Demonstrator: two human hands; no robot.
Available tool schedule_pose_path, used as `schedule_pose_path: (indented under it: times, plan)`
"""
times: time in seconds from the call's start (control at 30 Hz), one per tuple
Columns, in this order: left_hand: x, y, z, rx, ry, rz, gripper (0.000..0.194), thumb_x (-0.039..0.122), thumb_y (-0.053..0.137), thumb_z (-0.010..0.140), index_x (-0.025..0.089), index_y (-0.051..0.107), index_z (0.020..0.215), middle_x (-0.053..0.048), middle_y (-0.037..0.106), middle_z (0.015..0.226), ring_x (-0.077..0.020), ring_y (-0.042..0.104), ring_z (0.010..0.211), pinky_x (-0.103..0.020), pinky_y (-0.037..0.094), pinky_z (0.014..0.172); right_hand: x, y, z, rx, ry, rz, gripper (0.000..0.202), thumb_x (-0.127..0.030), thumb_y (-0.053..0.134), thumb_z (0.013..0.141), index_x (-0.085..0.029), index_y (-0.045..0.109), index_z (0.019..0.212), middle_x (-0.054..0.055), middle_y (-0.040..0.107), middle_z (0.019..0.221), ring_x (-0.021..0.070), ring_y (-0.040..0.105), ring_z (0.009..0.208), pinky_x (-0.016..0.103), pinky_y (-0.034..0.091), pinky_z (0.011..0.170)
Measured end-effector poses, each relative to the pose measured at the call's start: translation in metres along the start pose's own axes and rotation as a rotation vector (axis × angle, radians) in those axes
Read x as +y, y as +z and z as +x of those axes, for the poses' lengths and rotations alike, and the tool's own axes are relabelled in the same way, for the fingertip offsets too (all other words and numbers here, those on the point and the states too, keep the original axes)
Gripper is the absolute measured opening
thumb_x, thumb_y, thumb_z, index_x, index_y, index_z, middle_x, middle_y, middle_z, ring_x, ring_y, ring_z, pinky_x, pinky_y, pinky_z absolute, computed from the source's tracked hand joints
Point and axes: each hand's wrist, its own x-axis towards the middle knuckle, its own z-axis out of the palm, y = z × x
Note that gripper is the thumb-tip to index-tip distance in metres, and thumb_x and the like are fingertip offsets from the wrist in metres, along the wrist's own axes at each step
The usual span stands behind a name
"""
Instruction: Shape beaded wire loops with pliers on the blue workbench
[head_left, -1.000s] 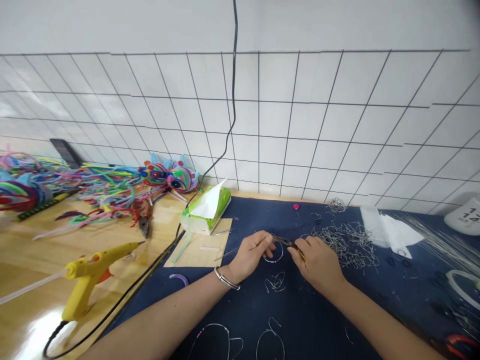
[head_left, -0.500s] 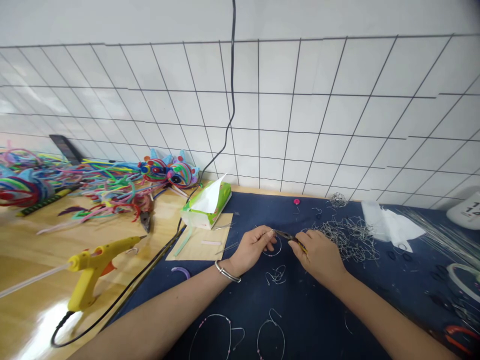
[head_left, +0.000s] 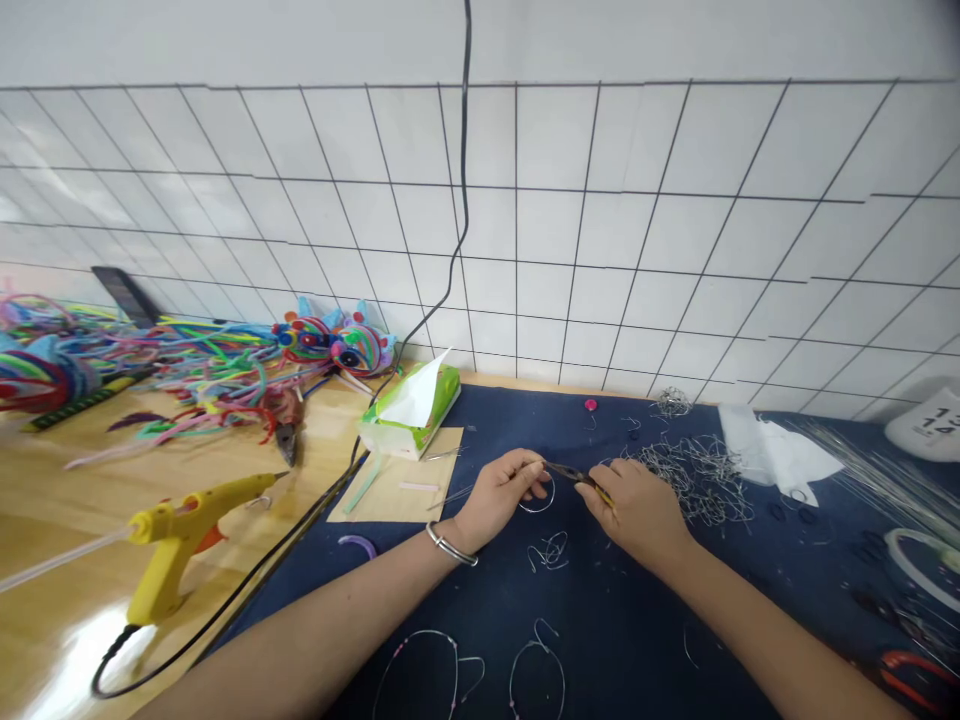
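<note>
My left hand (head_left: 501, 497) pinches a thin wire loop (head_left: 538, 510), which hangs below the fingertips over the dark blue cloth. Wrapped in my right hand (head_left: 637, 502) is a pair of pliers (head_left: 576, 474) with yellow on the handles. Their dark jaws point left and meet the wire by my left fingertips; whether they are closed on it is too small to tell. A small tangle of wire (head_left: 549, 552) lies just below. Nearer to me lie two wire loops with pink beads, a larger loop (head_left: 456, 665) and a smaller loop (head_left: 561, 672).
A yellow glue gun (head_left: 176, 540) with its cord lies on the wooden table at left. A tissue pack (head_left: 431, 405) stands on a tan board (head_left: 352, 508). Colourful pipe cleaners (head_left: 217, 370) pile up behind. Wire scraps (head_left: 697, 480) and straight wires (head_left: 862, 460) lie at right.
The wire loop under my left hand has turned slightly. Both hands keep their hold, and the whole view has shifted a little.
</note>
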Motion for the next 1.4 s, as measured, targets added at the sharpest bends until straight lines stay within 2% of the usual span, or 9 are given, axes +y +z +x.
schedule_pose_path:
  times: [0.1,0.27,0.73,1.07,1.4]
  plan:
    - [0.0005,-0.0002,0.0009,0.027,-0.01,0.007,0.023,0.035,0.047,0.085,0.015,0.056,0.092,-0.002,0.061,0.072,-0.0102,0.054,0.061,-0.02,0.042,0.055,-0.0007,0.0006,-0.0005,-0.022,0.01,0.01,0.034,-0.041,0.035,0.089,-0.02,0.059,0.079,0.005,0.054,0.07,0.0161,0.048,0.073,0.026,0.029,0.065]
    - [-0.0002,-0.0003,0.001,0.055,-0.004,0.009,0.02,0.033,0.049,0.084,0.015,0.056,0.084,-0.002,0.059,0.07,-0.0099,0.052,0.06,-0.02,0.042,0.055,-0.001,0.0,-0.0009,-0.039,0.01,0.025,0.034,-0.042,0.035,0.089,-0.019,0.058,0.078,0.005,0.054,0.071,0.0167,0.048,0.074,0.026,0.029,0.066]
    - [-0.0029,-0.0002,0.0004,0.072,0.022,-0.027,0.015,0.027,0.049,0.084,0.014,0.055,0.081,0.0,0.056,0.064,-0.0091,0.049,0.058,-0.02,0.038,0.057,-0.0021,0.0022,-0.0018,-0.031,0.006,0.023,0.033,-0.042,0.035,0.088,-0.02,0.058,0.077,0.004,0.055,0.07,0.0161,0.048,0.071,0.026,0.028,0.064]
    - [-0.0031,-0.0017,0.0011,0.076,0.013,-0.063,0.015,0.028,0.051,0.083,0.014,0.055,0.079,0.001,0.055,0.063,-0.0091,0.049,0.058,-0.02,0.038,0.058,-0.0019,0.004,-0.0023,-0.024,0.009,0.024,0.032,-0.041,0.036,0.088,-0.021,0.058,0.078,0.004,0.054,0.07,0.0162,0.048,0.072,0.026,0.029,0.064]
    - [-0.0051,-0.003,0.0033,0.077,0.027,-0.003,0.016,0.03,0.05,0.083,0.014,0.056,0.08,0.001,0.055,0.063,-0.0095,0.049,0.058,-0.021,0.038,0.058,0.001,0.0005,-0.0003,-0.007,0.005,0.019,0.034,-0.042,0.036,0.088,-0.019,0.058,0.077,0.005,0.053,0.07,0.0169,0.047,0.074,0.026,0.03,0.066]
